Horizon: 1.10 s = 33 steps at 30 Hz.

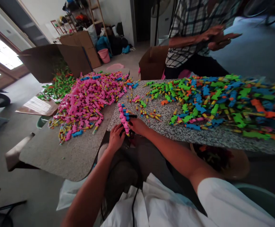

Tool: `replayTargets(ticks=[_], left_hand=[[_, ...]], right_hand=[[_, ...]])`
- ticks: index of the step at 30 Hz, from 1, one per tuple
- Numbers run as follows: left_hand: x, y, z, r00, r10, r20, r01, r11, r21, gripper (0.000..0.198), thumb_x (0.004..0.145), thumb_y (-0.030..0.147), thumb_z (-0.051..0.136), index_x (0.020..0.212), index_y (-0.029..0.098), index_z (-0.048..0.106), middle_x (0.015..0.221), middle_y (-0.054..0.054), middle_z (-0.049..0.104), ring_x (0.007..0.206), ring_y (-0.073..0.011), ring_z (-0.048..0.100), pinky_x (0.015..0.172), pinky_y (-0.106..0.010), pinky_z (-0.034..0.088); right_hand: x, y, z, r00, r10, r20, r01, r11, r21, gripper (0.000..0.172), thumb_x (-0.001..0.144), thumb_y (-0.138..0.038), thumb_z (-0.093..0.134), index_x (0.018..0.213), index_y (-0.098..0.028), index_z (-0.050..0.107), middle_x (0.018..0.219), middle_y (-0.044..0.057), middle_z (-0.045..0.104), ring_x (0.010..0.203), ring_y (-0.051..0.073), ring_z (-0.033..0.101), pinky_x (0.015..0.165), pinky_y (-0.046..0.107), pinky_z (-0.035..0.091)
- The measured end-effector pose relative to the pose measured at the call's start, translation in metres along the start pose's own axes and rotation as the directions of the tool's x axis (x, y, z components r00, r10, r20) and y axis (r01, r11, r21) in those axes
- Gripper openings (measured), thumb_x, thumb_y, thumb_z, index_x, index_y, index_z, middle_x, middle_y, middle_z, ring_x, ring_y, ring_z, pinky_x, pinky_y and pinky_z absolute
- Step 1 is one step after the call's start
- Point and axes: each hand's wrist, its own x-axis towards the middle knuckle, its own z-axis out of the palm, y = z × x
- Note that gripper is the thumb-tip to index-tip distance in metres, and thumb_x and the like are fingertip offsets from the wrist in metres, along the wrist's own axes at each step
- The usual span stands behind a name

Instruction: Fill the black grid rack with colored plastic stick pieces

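A short row of pink animal-shaped plastic pieces (122, 115), with blue ones (127, 114) beside it, stands at the granite table's near edge between my hands. My right hand (138, 126) is closed around the right side of this row, by a dark flat piece (133, 116) that sticks out above the fingers. On the other side, my left hand (116, 138) has its fingers curled in near the row's lower end. Whatever lies under those left fingertips is hidden. Small yellow-and-red pieces (149, 114) lie scattered just beyond my right hand.
A large pink heap (92, 91) covers the left table (85, 157); green pieces (61, 82) spill from a cardboard box (43, 63) behind it. Mixed green, blue and orange pieces (213, 101) cover the granite table's (156, 129) right side. Opposite sits a person in a checked shirt (191, 28).
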Motion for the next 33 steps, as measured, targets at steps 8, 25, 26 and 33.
replayTargets(ticks=[8,25,26,33], left_hand=[[0.001,-0.001,0.001,0.999,0.005,-0.033,-0.005,1.0,0.005,0.038,0.098,0.033,0.057,0.133,0.025,0.071,0.15,-0.009,0.063,0.146,-0.0323,0.05,0.123,-0.056,0.042],[0.002,0.0,0.003,0.994,-0.036,-0.102,0.04,0.999,0.036,0.036,0.097,0.034,0.055,0.126,0.024,0.075,0.145,-0.008,0.068,0.139,-0.0325,0.056,0.12,-0.055,0.043],[0.003,-0.002,0.005,0.993,-0.047,-0.106,0.052,0.998,0.04,0.036,0.097,0.035,0.055,0.125,0.024,0.075,0.144,-0.008,0.068,0.139,-0.0324,0.056,0.121,-0.055,0.043],[0.004,-0.009,0.009,0.994,-0.045,-0.1,0.045,0.999,-0.001,0.038,0.097,0.04,0.055,0.126,0.026,0.075,0.145,-0.005,0.067,0.141,-0.0321,0.055,0.122,-0.054,0.042]], right_hand=[[0.006,0.002,-0.015,0.997,-0.028,0.07,0.025,0.999,0.039,0.022,0.102,-0.023,0.057,0.108,-0.017,0.078,0.112,0.011,0.079,0.103,0.023,0.072,0.088,0.028,0.049],[0.038,0.103,-0.118,0.805,0.556,-0.205,-0.593,0.765,-0.251,0.034,0.101,-0.015,0.052,0.13,-0.014,0.07,0.138,0.019,0.064,0.122,0.026,0.064,0.103,0.033,0.046],[0.03,0.101,-0.117,0.824,0.526,-0.212,-0.567,0.782,-0.261,0.034,0.102,-0.018,0.051,0.131,-0.017,0.069,0.138,0.016,0.064,0.122,0.025,0.063,0.103,0.032,0.046],[-0.129,0.11,-0.133,0.735,0.429,-0.525,-0.605,0.764,-0.224,0.037,0.102,-0.02,0.042,0.125,-0.016,0.071,0.125,0.014,0.07,0.118,0.025,0.063,0.104,0.034,0.046]])
